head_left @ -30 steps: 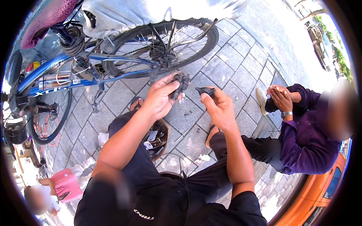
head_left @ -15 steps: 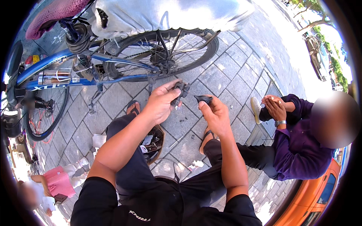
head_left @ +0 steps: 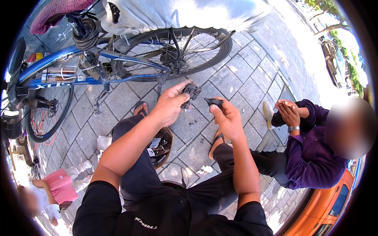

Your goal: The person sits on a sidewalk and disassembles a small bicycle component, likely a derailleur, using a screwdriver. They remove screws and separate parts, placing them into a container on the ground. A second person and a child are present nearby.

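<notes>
- Compared with one second ago, the dark metal part (head_left: 192,91) is turned in the left hand (head_left: 169,106) and now shows a flatter face; the thin tip that was then pointing from the black tapered piece (head_left: 214,102) toward it is no more visible.
- The left hand is bent around the dark metal part, with the thumb on top and the fingers behind. The part is in the air, below the rear wheel (head_left: 171,59) of the blue bicycle (head_left: 92,81).
- The right hand (head_left: 227,118) is closed in a pinch on the black tapered piece, between thumb and index finger. This piece is near the metal part, but they seem not to touch.
- About progress, I judge that the work is in the middle: the metal part is loose from any mount, and the two pieces are not joined. What exactly is finished on the part is too small to tell.
- Between the knees, near the left leg, there is a brown box (head_left: 171,144) with mixed small items.
</notes>
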{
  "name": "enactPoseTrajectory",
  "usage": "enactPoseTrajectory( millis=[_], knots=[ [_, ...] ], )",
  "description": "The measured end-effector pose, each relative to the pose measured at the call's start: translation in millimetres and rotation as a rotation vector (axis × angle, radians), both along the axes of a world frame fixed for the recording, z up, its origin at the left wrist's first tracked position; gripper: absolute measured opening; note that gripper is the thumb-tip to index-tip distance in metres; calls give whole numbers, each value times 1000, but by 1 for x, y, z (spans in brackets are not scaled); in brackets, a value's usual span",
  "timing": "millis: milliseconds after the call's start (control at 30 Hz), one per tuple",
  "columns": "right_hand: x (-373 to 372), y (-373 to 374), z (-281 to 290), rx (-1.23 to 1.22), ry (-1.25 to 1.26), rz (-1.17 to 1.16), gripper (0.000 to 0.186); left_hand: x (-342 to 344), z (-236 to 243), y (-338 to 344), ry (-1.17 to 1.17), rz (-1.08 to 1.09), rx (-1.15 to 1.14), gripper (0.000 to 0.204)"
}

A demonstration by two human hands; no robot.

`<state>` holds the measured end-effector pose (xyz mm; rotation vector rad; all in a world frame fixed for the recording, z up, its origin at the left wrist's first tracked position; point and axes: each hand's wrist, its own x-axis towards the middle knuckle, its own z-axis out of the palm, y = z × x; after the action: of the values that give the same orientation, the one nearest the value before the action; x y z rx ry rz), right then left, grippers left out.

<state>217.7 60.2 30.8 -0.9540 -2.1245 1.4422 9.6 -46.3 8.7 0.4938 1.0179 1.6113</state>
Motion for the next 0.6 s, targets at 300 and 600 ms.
enactPoseTrajectory(
  millis=[300, 600],
  knots=[
    [-10, -16, -4, 392, 102, -54, 26, -3, 7, -1, -105, 20, -15, 56],
    [-13, -19, 12, -357, 306, -161, 38, -1, 7, 4, -176, 27, -23, 50]
  ],
)
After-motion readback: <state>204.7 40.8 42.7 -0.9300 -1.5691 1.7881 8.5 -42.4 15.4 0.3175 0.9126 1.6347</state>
